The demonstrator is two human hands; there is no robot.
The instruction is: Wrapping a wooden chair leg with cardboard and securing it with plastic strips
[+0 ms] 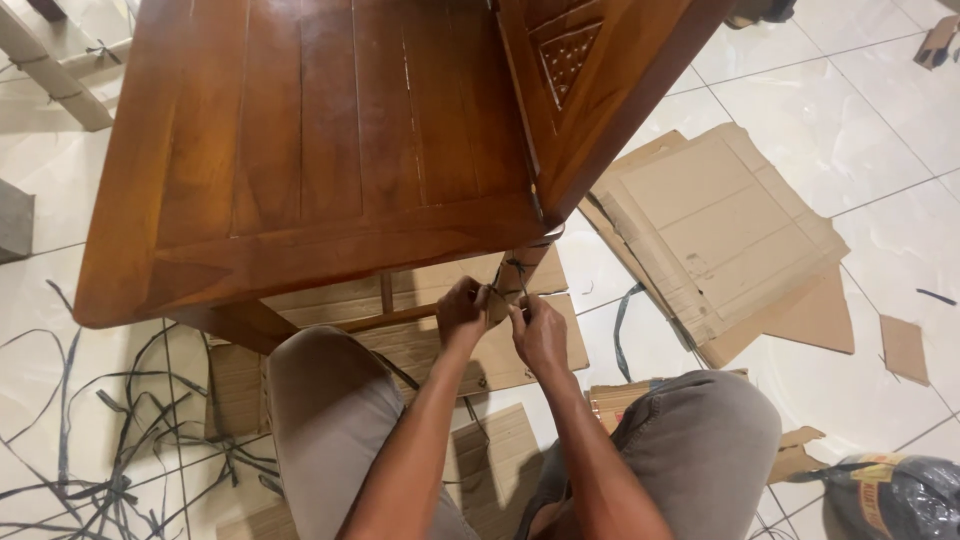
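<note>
A brown wooden chair (300,150) stands in front of me, its slatted seat seen from above and its carved backrest (590,70) at the upper right. One chair leg (522,268) is wrapped in cardboard with a dark strap (514,278) around it. My left hand (462,312) and my right hand (540,332) meet at that leg just under the seat's corner, fingers pinched on the dark strap. My knees in grey-brown trousers frame the lower view.
Flattened cardboard sheets (720,230) lie on the white tiled floor to the right and under the chair. Cut dark plastic straps (110,440) are scattered at the lower left. A dark plastic bag (890,490) sits at the lower right.
</note>
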